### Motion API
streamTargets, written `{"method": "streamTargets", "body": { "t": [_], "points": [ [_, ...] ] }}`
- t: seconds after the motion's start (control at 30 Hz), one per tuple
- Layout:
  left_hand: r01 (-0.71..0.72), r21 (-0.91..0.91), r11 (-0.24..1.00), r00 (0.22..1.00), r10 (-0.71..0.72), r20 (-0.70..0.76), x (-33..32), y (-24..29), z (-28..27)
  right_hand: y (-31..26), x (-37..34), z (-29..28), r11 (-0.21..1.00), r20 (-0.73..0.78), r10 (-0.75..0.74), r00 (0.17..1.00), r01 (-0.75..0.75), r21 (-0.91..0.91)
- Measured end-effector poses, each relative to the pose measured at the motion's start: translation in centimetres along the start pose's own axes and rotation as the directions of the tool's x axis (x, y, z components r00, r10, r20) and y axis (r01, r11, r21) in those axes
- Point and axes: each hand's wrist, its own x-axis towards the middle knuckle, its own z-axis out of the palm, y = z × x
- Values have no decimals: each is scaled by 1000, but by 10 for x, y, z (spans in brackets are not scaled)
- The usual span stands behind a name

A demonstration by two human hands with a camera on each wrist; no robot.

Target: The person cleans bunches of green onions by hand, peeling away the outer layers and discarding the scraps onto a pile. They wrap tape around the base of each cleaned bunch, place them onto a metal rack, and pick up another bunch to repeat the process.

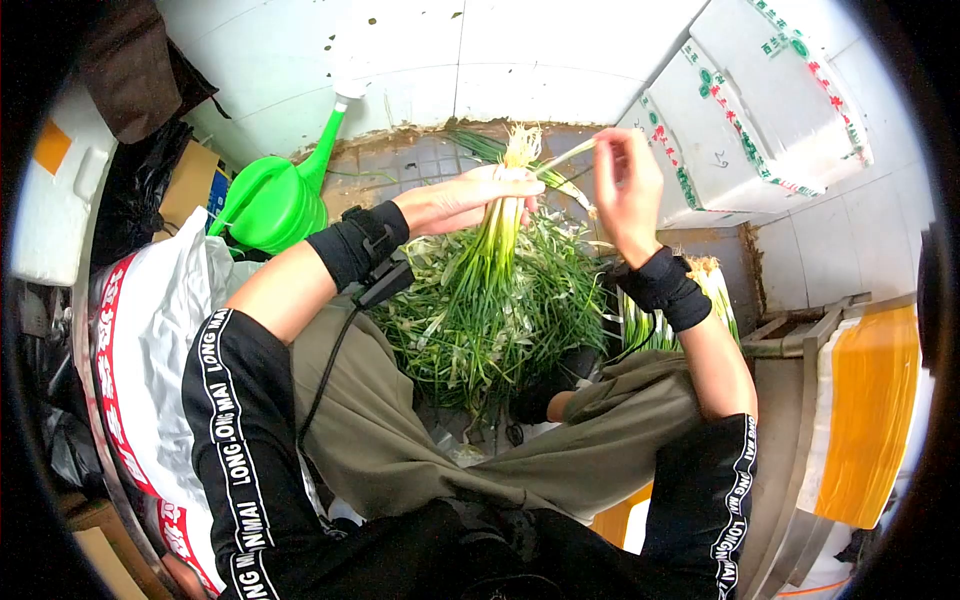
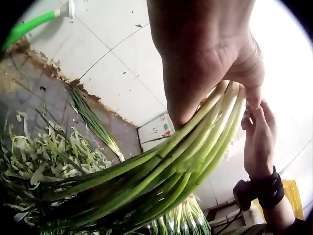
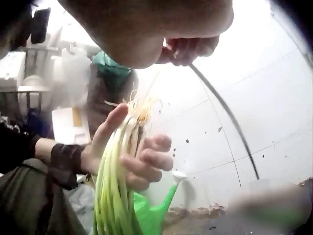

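My left hand [image 1: 468, 200] grips a bunch of green onions [image 1: 497, 240] just below its pale roots, which point up in the head view. Green leaves of the bunch [image 2: 171, 161] hang below the palm. In the right wrist view, the left thumb and fingers [image 3: 149, 166] are curled round the white stalks. Raised to the right of the roots, my right hand [image 1: 628, 185] pinches a thin strand [image 1: 570, 157]; in the right wrist view a long dark strand [image 3: 222, 103] runs from its fingertips. A heap of loose leaves and peelings [image 1: 430, 330] lies beneath both hands.
A green watering can [image 1: 270, 205] stands at the back left beside a white plastic sack [image 1: 160, 350]. White boxes [image 1: 700, 140] are stacked at the back right. More onions [image 1: 715, 290] lie beyond the right forearm, near a metal frame [image 1: 780, 400]. A tiled wall [image 1: 400, 60] closes the back.
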Motion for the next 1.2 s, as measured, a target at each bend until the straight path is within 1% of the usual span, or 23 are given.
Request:
{"method": "streamTargets", "body": {
  "t": [0.1, 0.13, 0.17, 0.2, 0.23, 0.27, 0.3, 0.33, 0.37, 0.43, 0.47, 0.53, 0.57, 0.63, 0.67, 0.77, 0.8, 0.83, 0.87, 0.93, 0.97, 1.1, 1.2],
  "points": [
    [-2, 50, 999, 999, 5, -49, 3, -2, -4, 32, 3, -6, 988, -167, 145, 975, -153, -36],
    [6, 100, 995, 997, 1, -71, 3, -2, -5, 46, 1, -6, 971, -152, 236, 960, -240, -8],
    [5, 98, 995, 998, 2, -70, 3, -2, -5, 58, -6, -7, 971, -151, 236, 960, -240, -10],
    [-4, 106, 994, 995, 14, -94, 1, 1, -3, 71, -13, -7, 964, 30, 252, 967, -248, -98],
    [-13, 115, 993, 992, 27, -120, -1, 4, -2, 84, -21, -5, 953, 208, 275, 939, -239, -186],
    [-15, 116, 993, 992, 29, -122, -1, 6, -1, 99, -35, 0, 964, 409, 194, 891, -97, -247],
    [-28, 75, 997, 985, 40, -169, -2, 8, 0, 106, -48, 2, 960, 597, 124, 792, 56, -274],
    [-41, 35, 999, 975, 48, -215, -3, 9, 1, 81, -53, -1, 959, 663, 116, 740, 90, -268],
    [-39, 36, 999, 975, 46, -217, -3, 10, 1, 84, -63, 6, 945, 647, 7, 762, 206, -253],
    [-45, 35, 998, 955, 54, -292, -2, 12, -2, 61, -49, 11, 998, 694, 18, 719, 24, -50],
    [-46, 33, 998, 954, 54, -293, -2, 11, -2, 46, -44, 13, 998, 697, 17, 717, 25, -49],
    [-45, -5, 999, 933, 40, -359, -2, 11, -2, 18, -41, 18, 933, 700, 132, 701, -327, 151],
    [-45, -5, 999, 933, 40, -357, -1, 10, -1, 10, -42, 23, 957, 670, 54, 740, -230, 178],
    [-58, -84, 995, 932, 24, -361, 0, 9, 1, -2, -48, 32, 962, 660, 47, 750, -212, 172],
    [-55, -83, 995, 933, 22, -360, 1, 8, 2, -6, -49, 37, 956, 675, 111, 729, -264, 127],
    [-72, -128, 989, 934, 22, -356, 0, 10, 7, 14, -52, 51, 936, 656, 109, 747, -299, 185],
    [-136, -41, 990, 936, 115, -333, -1, 11, 8, 18, -52, 52, 923, 639, 112, 761, -318, 217],
    [-203, 46, 978, 931, 207, -302, -2, 12, 8, 22, -50, 52, 891, 664, 150, 732, -392, 230],
    [-162, 130, 978, 941, 193, -278, -2, 9, 0, 27, -48, 49, 851, 674, 156, 722, -444, 280],
    [-183, 82, 980, 939, 199, -282, -1, 3, -8, 28, -42, 42, 771, 703, 180, 688, -543, 334],
    [-202, 34, 979, 938, 203, -282, -1, 0, -12, 30, -42, 40, 771, 705, 178, 686, -543, 333],
    [-164, 76, 983, 936, 180, -304, -3, 2, -11, 46, -42, 36, 710, 719, 231, 656, -618, 336],
    [-148, 159, 976, 940, 189, -285, 1, -1, -15, 47, -43, 36, 777, 634, 217, 742, -525, 348]
  ]
}}
